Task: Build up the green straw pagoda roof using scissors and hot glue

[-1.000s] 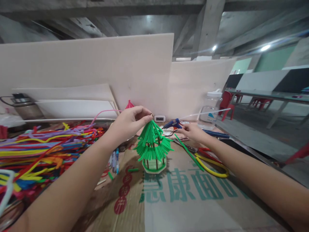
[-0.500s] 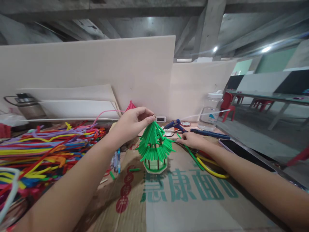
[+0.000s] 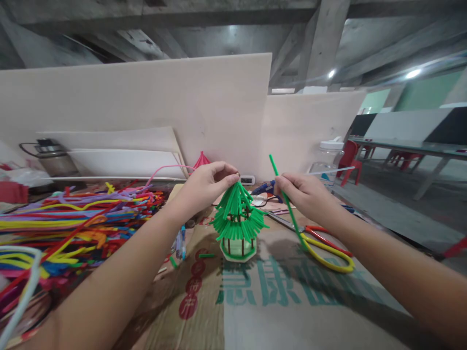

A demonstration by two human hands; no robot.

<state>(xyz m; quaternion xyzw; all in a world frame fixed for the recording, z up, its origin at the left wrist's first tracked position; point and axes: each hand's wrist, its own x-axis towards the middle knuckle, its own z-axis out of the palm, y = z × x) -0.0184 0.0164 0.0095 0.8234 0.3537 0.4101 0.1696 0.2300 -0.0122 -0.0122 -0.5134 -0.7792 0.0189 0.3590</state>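
While the left hand (image 3: 216,180) pinches the tip of the green model tower (image 3: 239,223) at the centre, thumb and fingertips closed, the right hand (image 3: 304,194), at its two o'clock, grips a green stem (image 3: 288,204) between thumb and curled fingers. Scissors (image 3: 324,248) lie at the tower's four o'clock.

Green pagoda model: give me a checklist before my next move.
1. Green pagoda model upright on the cardboard: ok.
2. Left hand steadying its peak: ok, fingertips are there.
3. Green pipe cleaner gripped by the right hand: ok.
4. Glue gun fully in sight: not ok, partly hidden by the right hand.
5. Glue gun hot: cannot tell.
6. Pipe cleaner clear of the scissors: cannot tell, they overlap in view.
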